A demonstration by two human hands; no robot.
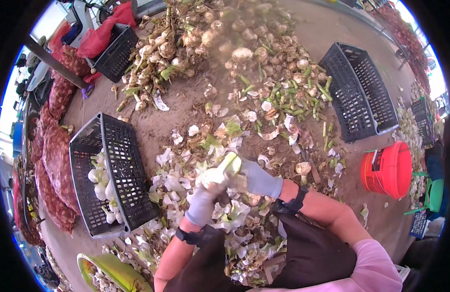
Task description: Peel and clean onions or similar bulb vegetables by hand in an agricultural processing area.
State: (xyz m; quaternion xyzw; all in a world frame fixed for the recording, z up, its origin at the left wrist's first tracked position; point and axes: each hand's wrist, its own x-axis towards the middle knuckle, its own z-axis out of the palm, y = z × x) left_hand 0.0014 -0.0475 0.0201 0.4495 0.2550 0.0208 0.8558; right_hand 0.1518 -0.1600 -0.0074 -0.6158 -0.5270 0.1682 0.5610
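Note:
Both my hands wear pale gloves and meet around one white garlic bulb (213,178) with a short green stem stub pointing up and to the right. My left hand (202,204) closes on the bulb from below left. From the right, my right hand (258,179) holds at its stem side; blur hides the exact finger positions. Peeled garlic skins (230,215) lie under and around the hands, down between my knees. A knife-like tool (313,168) lies on the ground to the right, beside a loose garlic bulb (303,168).
Ahead rises a heap of untrimmed garlic (243,54) with cut stems. At left stands a black plastic crate (133,175) holding white bulbs, near red mesh sacks (57,164). Another black crate (353,91) and a red bucket (385,169) stand right; a yellow-green basin (119,272) sits lower left.

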